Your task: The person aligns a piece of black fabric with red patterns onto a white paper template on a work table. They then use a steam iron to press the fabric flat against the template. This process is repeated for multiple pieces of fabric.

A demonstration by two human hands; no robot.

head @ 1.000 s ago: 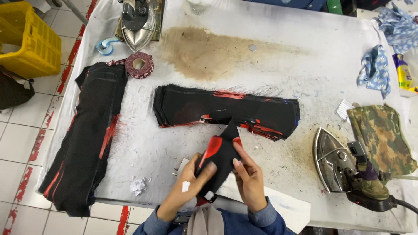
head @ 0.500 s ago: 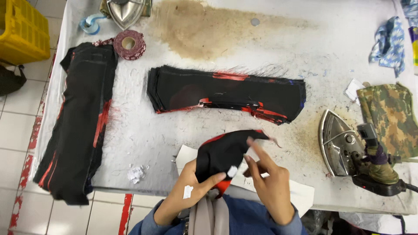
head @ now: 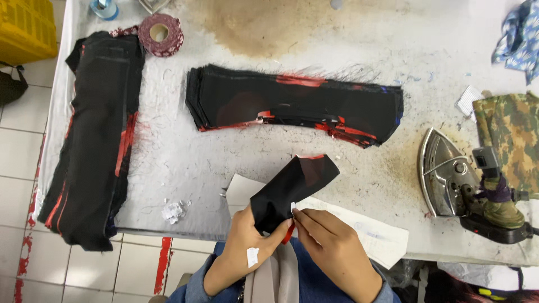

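Fingers pinch black fabric piece, red-edged

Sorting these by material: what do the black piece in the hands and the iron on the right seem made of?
Black piece: soft woven cloth, matte, judging by its folds and red edge. Iron: shiny metal soleplate, reflective; its dark handle may be plastic.

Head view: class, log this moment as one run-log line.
left hand: holds black fabric piece | right hand: pinches its lower edge | behind: stack of black-and-red pieces | right: iron on table
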